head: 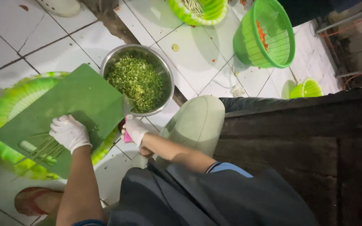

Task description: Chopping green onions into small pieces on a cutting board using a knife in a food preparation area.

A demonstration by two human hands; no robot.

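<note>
A green cutting board [72, 100] lies tilted over a green-and-white plastic basin [9, 104]. My left hand [68, 132], in a white glove, presses down on a bundle of long green stalks [45, 148] on the board. My right hand [135, 129], also gloved, grips a knife with a pink handle [127, 136]; its blade [127, 105] stands at the board's right edge, next to a steel bowl [166, 71] filled with finely chopped greens [135, 82].
White floor tiles run all around. A green mesh basket [269, 39] with orange pieces stands at the back right, another green-and-white basin [197, 12] at the top, a small green bowl [306, 88] further right. A dark wooden surface [306, 138] fills the right side. My knee [197, 121] and foot [36, 201] show.
</note>
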